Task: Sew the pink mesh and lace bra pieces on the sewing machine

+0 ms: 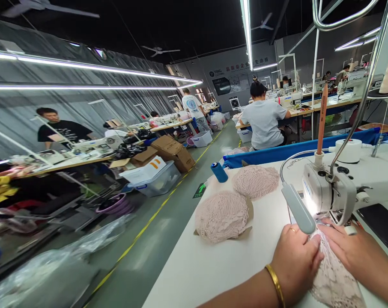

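Beige lace fabric (pixel 335 273) runs from the front of the table up under the head of a white sewing machine (pixel 316 188). My left hand (pixel 295 256), with a gold bangle at the wrist, is closed on the lace's left edge, thumb on top. Lying flat along the right side of the lace is my right hand (pixel 357 246), fingers stretched toward the lit needle area; the machine partly covers its fingertips. The needle and presser foot are hidden. A grey elongated cover (pixel 298 207) hangs just above my left fingers.
On the white tabletop (pixel 181 269) lie two lace-covered cup pieces (pixel 222 216) and a blue thread cone (pixel 219 172). A black phone (pixel 382 226) rests at right. Blue cloth (pixel 309 147) lines the far edge. Across the aisle stand plastic bins (pixel 158 179); several people sit or stand at other machines.
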The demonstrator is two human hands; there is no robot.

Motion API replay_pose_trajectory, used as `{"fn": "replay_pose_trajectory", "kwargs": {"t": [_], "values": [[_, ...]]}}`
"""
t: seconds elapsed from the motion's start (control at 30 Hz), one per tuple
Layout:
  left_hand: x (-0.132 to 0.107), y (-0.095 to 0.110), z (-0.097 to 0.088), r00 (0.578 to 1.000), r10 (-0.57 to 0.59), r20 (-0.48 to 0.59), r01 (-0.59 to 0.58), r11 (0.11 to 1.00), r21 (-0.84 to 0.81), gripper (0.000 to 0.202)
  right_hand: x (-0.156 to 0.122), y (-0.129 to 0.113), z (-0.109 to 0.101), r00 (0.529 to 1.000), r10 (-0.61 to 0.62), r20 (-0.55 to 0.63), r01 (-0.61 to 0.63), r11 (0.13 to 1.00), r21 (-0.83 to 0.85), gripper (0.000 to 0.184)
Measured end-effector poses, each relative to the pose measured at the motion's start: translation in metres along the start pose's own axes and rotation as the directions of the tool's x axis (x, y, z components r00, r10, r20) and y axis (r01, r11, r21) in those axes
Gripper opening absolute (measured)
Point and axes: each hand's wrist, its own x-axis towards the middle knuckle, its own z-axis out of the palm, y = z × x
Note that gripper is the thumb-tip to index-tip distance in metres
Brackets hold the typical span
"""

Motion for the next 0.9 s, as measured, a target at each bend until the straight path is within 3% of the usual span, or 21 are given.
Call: {"fn": "replay_pose_trajectory", "kwargs": {"t": [0.17,0.47,0.73,0.9], "values": [[0.0,0.0,0.001,1.0,-0.005,0.005,0.005,1.0,-0.001,0.019,0.001,-0.006,0.004,0.986,0.164,0.04,-0.166,0.983,0.075,0.04],[-0.001,-0.006,0.002,1.0,0.009,-0.018,-0.009,1.0,0.026,0.022,0.014,-0.001,-0.019,0.969,0.236,-0.078,-0.21,0.945,0.253,0.037],[0.002,-0.02,0.006,0.985,0.144,-0.095,-0.134,0.985,0.104,0.03,0.025,-0.01,-0.043,0.963,0.27,0.018,-0.262,0.913,0.312,0.028],[0.003,-0.026,0.005,0.971,0.214,-0.106,-0.195,0.967,0.167,0.033,0.026,-0.01,-0.056,0.944,0.329,-0.008,-0.308,0.893,0.327,0.028]]}}
